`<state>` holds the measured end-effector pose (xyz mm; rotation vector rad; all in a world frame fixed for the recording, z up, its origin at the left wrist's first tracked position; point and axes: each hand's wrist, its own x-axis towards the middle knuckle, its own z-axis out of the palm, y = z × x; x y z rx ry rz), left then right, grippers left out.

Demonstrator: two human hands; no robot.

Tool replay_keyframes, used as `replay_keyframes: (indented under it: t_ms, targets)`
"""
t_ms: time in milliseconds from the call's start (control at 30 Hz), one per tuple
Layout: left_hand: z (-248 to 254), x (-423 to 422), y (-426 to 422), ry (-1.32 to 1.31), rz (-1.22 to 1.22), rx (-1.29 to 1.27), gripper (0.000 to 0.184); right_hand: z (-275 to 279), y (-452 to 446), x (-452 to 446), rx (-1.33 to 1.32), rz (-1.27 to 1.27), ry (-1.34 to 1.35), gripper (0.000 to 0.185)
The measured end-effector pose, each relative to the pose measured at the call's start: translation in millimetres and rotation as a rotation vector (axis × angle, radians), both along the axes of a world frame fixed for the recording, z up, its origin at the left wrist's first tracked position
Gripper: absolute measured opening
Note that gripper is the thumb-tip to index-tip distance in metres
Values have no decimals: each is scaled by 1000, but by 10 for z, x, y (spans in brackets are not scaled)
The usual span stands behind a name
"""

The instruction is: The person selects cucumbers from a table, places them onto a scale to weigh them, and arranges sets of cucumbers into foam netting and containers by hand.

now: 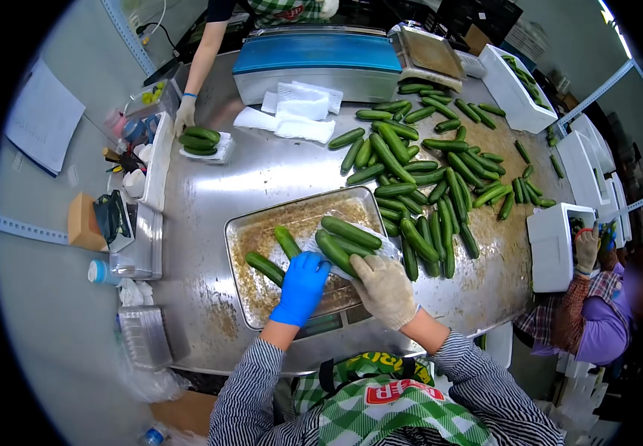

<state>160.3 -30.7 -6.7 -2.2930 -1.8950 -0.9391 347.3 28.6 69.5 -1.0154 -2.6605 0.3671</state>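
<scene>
Several cucumbers (350, 236) lie on a white pad in a clear pack over the metal tray (234, 260). My left hand (303, 288), in a blue glove, has its fingertips at the pack's left side; whether they grip anything is hidden. On the right, my right hand (383, 290), in a pale knit glove, has fingers and thumb pressed round the lower end of the cucumbers. Two loose cucumbers (265, 268) rest in the tray, left of the blue glove. A large heap of cucumbers (440, 189) spreads over the metal table right of the tray.
Across the table a co-worker's gloved hand (185, 115) is beside packed cucumbers (199, 140). White pads (303, 111) lie before a blue-topped machine (318, 63). A scale (429, 56) and white foam boxes (550, 249) stand right, near another person (596, 327).
</scene>
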Motion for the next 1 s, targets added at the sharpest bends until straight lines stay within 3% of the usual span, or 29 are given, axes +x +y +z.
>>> replay_keyframes:
  t_ms: [233,267,333,367,400,467,567,800,933,1000]
  targets:
    - [-63,-64,-139,63,-26,69,20,34,-84,-51,33,18,-120,30]
    - [-60,-84,-155,69,-26,67,18,58,-47,-35,17,14,-16,31]
    - [-25,-80,-178,-24,-36,94,40,93,48,87,-12,5,189,32]
    - [-2,-61,-180,-75,-41,107,51,124,66,154,-55,-120,198,43]
    - [116,-18,-136,-146,16,-2,66,19,71,229,61,-191,273,60]
    - [420,102,20,-291,141,-229,97,-141,75,237,-16,-318,248,77]
    - [360,177,254,-36,154,-395,116,-320,8,80,62,-279,9,84]
    - [201,108,254,-205,111,-361,106,-348,155,-67,4,-247,45,86]
    - [372,-25,-20,54,261,-200,91,-192,74,-6,100,-296,108,82]
    - [247,-328,-284,-380,476,-62,74,-161,-54,-19,237,-93,425,73]
